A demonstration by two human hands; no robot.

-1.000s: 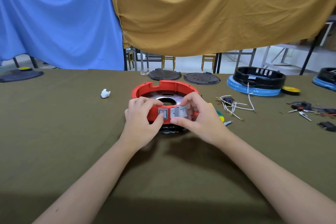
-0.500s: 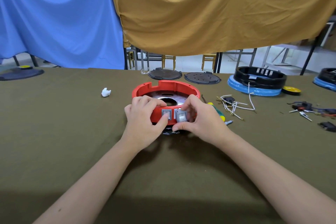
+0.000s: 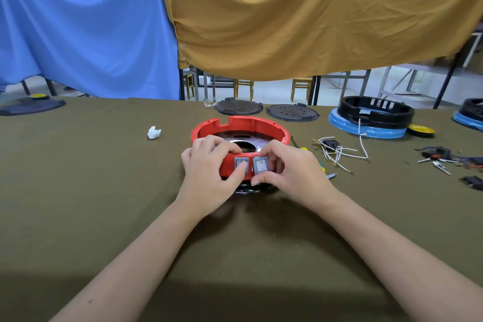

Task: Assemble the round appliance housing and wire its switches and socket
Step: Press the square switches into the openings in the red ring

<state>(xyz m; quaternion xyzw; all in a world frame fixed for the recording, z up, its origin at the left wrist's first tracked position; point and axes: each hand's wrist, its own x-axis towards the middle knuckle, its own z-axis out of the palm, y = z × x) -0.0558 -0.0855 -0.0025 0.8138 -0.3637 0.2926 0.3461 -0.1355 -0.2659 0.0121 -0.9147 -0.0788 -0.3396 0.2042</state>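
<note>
A round red housing sits on the olive table with a shiny metal plate inside it. Two grey rocker switches face me in its near wall. My left hand grips the housing's near left rim, fingers over the top and thumb on the left switch. My right hand pinches the right switch between curled fingers above and thumb below. The housing's near edge looks lifted off the table.
White wires with terminals and a screwdriver lie right of the housing. Farther right are a black housing on a blue base and loose connectors. Two dark round plates lie behind. A crumpled white scrap lies left.
The right switch, tilted out a second ago, now sits flatter against the housing wall. My right hand's fingers have closed around it; my left thumb has shifted onto the left switch.
</note>
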